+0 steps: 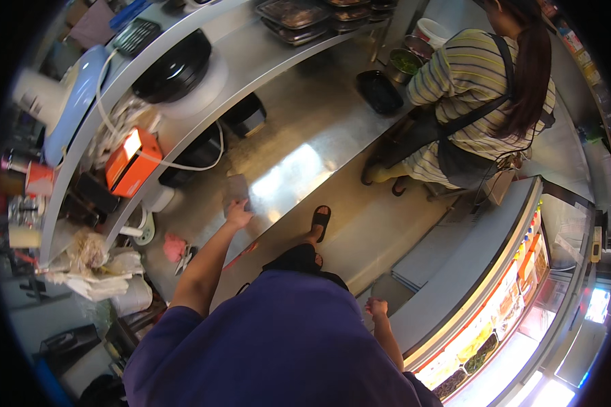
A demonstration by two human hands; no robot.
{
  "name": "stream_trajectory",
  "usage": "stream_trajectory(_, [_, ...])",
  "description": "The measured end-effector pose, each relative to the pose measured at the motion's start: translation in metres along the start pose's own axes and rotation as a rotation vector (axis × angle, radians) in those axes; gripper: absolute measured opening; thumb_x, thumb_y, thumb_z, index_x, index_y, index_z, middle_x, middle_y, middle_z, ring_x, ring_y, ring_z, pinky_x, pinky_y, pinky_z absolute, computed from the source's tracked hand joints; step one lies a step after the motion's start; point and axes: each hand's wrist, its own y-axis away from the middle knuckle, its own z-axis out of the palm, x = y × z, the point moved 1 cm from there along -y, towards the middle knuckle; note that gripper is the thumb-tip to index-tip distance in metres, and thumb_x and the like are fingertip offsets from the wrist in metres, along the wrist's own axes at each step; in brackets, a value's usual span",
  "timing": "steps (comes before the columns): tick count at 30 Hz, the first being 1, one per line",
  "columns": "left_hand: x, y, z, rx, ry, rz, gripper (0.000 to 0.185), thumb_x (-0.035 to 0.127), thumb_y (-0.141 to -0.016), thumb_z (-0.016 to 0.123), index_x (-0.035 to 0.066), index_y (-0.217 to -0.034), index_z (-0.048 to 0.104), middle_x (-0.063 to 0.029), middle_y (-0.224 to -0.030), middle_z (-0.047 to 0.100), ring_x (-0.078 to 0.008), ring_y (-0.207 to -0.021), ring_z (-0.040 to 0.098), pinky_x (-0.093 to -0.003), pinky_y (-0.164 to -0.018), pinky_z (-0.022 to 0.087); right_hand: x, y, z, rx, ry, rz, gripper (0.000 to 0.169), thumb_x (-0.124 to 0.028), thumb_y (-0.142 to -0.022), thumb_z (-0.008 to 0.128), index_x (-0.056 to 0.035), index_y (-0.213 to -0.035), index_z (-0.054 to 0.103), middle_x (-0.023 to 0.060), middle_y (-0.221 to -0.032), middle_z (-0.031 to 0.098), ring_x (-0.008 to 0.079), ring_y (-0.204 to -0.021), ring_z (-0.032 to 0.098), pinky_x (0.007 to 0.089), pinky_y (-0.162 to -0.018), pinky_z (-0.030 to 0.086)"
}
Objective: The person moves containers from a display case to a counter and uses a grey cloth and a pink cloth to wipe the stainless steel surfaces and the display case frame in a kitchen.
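Note:
On the stainless steel counter, my left hand [240,213] holds the near end of a grey-brown cloth [237,187], which looks blurred. Bright light reflects off the metal just beyond it. My right hand [377,307] hangs at my side with its fingers curled, and nothing shows in it. It is nearest to the lit display case [463,295]. To the left of my forearm, a pink cloth [174,248] and scissors [186,260] lie on the counter.
A person in a striped top [468,86] stands at the counter's far end by a black tray [380,91] and a metal pot of greens [405,65]. Shelves above the counter hold an orange box [132,163], a black bowl [175,66] and lidded food containers [293,15].

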Motion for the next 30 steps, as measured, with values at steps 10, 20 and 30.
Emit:
stream_trajectory(10, [0.116, -0.092, -0.051, 0.133, 1.133, 0.008, 0.061, 0.031, -0.084, 0.066, 0.002, -0.133, 0.045, -0.0126, -0.092, 0.063, -0.0283, -0.086, 0.064, -0.0407, -0.077, 0.056, -0.113, -0.004, -0.039, -0.027, 0.228, -0.286, 0.017, -0.004, -0.078, 0.054, 0.0014, -0.086, 0.068, 0.0104, -0.069, 0.064, 0.0179, -0.056, 0.060, 0.0297, -0.050, 0.047])
stream_trajectory(20, [0.165, -0.187, -0.101, 0.288, 1.694, -0.379, 0.014, 0.009, -0.083, 0.059, 0.003, -0.096, 0.058, -0.0067, -0.087, 0.060, -0.0199, -0.079, 0.063, -0.0347, -0.069, 0.058, -0.262, -0.030, -0.032, -0.090, -0.103, -0.229, 0.022, 0.005, -0.077, 0.044, 0.0055, -0.089, 0.063, 0.0110, -0.073, 0.062, 0.0165, -0.050, 0.056, 0.0263, -0.041, 0.042])
stream_trajectory(30, [0.224, -0.043, -0.292, 1.507, 0.790, 0.074, 0.030, 0.018, -0.087, 0.067, 0.003, -0.110, 0.055, -0.0059, -0.095, 0.056, -0.0134, -0.084, 0.053, -0.0282, -0.075, 0.045, -0.343, -0.074, -0.052, -0.164, 0.096, -0.236, 0.013, 0.003, -0.078, 0.048, 0.0040, -0.084, 0.060, 0.0098, -0.069, 0.059, 0.0171, -0.052, 0.058, 0.0274, -0.043, 0.045])
